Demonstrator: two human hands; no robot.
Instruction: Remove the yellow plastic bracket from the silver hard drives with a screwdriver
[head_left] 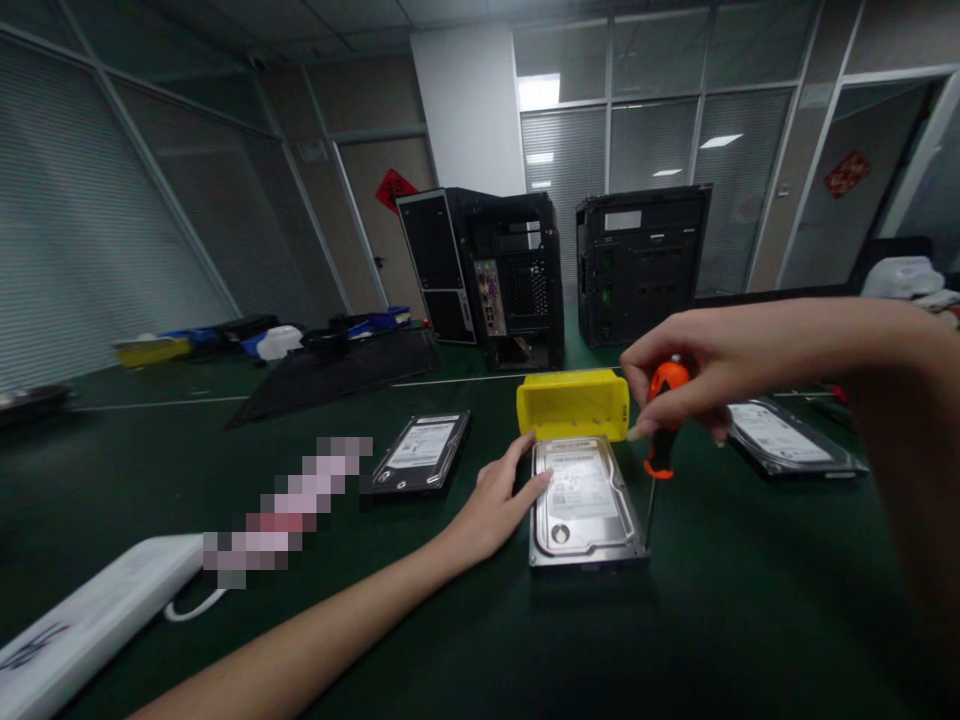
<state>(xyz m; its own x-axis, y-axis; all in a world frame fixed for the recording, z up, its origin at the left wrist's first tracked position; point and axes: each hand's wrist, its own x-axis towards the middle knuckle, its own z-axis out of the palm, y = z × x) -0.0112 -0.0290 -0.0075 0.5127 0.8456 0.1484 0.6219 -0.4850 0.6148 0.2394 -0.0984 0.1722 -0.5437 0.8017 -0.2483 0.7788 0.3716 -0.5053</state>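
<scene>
A silver hard drive (581, 500) lies flat on the dark green table, label side up. My left hand (495, 500) grips its left edge, with the thumb over the label and a finger reaching along the side towards the yellow bin. My right hand (686, 375) is closed around the orange and black handle of a screwdriver (661, 440). The screwdriver stands nearly upright, its thin shaft pointing down to the drive's near right corner. Whether the tip sits in a screw is too small to tell. Just behind the drive is a yellow plastic bin (574, 400) with small bits inside.
Another hard drive (424, 450) lies to the left, and one more hard drive (787, 440) to the right. Two black computer cases (517, 280) (641, 265) stand behind. A black mat (345, 370) lies back left. A white object with a cord loop (97, 610) is at the near left.
</scene>
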